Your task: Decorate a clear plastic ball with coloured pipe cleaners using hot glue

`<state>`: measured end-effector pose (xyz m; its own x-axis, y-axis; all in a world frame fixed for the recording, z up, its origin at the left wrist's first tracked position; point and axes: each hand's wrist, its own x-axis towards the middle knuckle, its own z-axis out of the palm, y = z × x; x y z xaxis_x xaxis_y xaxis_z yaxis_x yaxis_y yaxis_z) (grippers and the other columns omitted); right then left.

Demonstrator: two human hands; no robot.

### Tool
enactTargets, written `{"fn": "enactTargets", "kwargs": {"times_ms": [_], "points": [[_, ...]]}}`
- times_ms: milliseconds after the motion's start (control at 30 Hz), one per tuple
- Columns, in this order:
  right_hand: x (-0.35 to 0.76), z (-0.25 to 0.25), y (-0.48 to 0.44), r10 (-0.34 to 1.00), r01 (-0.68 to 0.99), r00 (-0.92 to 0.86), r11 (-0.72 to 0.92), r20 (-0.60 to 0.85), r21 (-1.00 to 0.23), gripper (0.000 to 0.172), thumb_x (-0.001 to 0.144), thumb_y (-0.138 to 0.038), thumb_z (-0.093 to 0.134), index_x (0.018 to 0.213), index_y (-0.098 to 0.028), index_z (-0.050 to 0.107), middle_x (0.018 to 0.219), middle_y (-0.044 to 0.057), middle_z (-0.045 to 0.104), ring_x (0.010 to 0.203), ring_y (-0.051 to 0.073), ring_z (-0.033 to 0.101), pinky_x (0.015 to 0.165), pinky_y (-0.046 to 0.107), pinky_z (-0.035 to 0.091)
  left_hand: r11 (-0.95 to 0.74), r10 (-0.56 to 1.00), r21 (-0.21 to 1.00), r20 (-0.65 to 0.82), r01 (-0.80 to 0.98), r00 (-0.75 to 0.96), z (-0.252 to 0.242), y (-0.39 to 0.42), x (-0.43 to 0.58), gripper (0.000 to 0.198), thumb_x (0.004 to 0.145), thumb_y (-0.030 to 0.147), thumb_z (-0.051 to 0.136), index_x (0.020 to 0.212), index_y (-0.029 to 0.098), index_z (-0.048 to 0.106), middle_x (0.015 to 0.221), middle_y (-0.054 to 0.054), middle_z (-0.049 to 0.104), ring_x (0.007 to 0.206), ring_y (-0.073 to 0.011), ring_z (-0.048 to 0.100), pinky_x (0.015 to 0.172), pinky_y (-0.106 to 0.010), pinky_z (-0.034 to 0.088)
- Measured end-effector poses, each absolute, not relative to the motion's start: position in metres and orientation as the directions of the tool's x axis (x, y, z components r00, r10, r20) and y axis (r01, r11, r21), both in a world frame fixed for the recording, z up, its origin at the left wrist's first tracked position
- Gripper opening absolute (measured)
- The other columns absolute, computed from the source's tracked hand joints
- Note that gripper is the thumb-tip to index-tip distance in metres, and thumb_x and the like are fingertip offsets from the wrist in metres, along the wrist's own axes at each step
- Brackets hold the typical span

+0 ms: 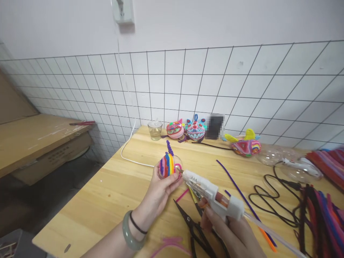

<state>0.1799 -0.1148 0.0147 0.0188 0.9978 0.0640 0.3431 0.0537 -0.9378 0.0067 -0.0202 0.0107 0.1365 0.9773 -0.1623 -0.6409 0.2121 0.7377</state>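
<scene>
My left hand point(161, 190) is closed around a clear ball point(168, 165) partly covered in rainbow stripes of pipe cleaner, with a purple fuzzy piece sticking up from its top. In my right hand point(228, 229) is a white glue gun point(202, 184), a clear glue stick trailing from its back. The nozzle points at the pink loop on the ball's right side; whether it touches cannot be made out. Below the gun lie black-handled scissors point(192, 224) and, partly hidden, a yellow-and-dark tool point(192, 195). A blurred pink pipe cleaner point(172, 245) is near the front edge.
Along the wall stand a glass cup point(155, 130) and decorated balls, one pink point(175, 129), one blue-and-pink point(195, 129). A fish-like ball point(245, 146) sits farther right. Black cable point(268, 200), clear balls point(271, 154) and pipe cleaner bundles point(322, 215) occupy the right side.
</scene>
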Motion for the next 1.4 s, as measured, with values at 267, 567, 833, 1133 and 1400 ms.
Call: {"fn": "enactTargets", "kwargs": {"times_ms": [267,567,833,1133,1400], "points": [[0.180,0.020,-0.117,0.997,0.357,0.037,0.047,0.064,-0.933,0.041,0.086,-0.057,0.058,0.072,-0.020,0.067,0.076,0.008,0.071,0.066,0.021,0.066,0.061,0.026,0.054,0.215,0.977,0.737,-0.158,-0.641,0.146,0.011,-0.022,0.007,0.058,0.069,0.006,0.078,0.116,0.025,0.049,0.099,0.000,0.068,0.084,-0.0127,0.068,0.077,-0.028,0.059],[0.168,0.018,-0.119,0.985,0.314,0.162,-0.001,0.053,-0.949,0.041,0.085,-0.057,0.058,0.095,-0.019,0.066,0.066,0.003,0.065,0.066,0.021,0.063,0.059,0.027,0.050,0.226,0.974,0.741,-0.173,-0.633,0.145,0.016,-0.024,0.009,0.061,0.066,0.008,0.080,0.115,0.026,0.048,0.101,0.000,0.065,0.082,-0.0137,0.067,0.079,-0.033,0.059],[0.174,0.020,-0.117,0.982,0.439,0.153,0.035,0.113,-0.898,0.042,0.081,-0.061,0.061,0.066,-0.022,0.066,0.064,0.003,0.065,0.068,0.020,0.063,0.066,0.025,0.050,0.226,0.974,0.739,-0.170,-0.635,0.150,0.018,-0.026,0.008,0.062,0.067,0.007,0.079,0.116,0.026,0.046,0.102,-0.001,0.064,0.084,-0.0148,0.067,0.079,-0.034,0.059],[0.172,0.019,-0.118,0.992,0.449,0.112,0.004,0.061,-0.894,0.047,0.087,-0.061,0.052,0.067,-0.021,0.064,0.065,0.002,0.062,0.067,0.018,0.058,0.067,0.025,0.047,0.225,0.974,0.742,-0.174,-0.631,0.144,0.016,-0.025,0.008,0.061,0.067,0.008,0.079,0.115,0.026,0.047,0.102,0.000,0.063,0.083,-0.0145,0.067,0.079,-0.034,0.059],[0.173,0.020,-0.118,0.992,0.420,0.102,0.020,0.069,-0.907,0.043,0.087,-0.058,0.054,0.068,-0.021,0.063,0.067,0.003,0.063,0.076,0.021,0.060,0.070,0.026,0.046,0.226,0.974,0.742,-0.173,-0.631,0.146,0.017,-0.025,0.007,0.060,0.066,0.009,0.080,0.114,0.027,0.048,0.102,0.000,0.064,0.082,-0.0144,0.067,0.080,-0.035,0.058]]}}
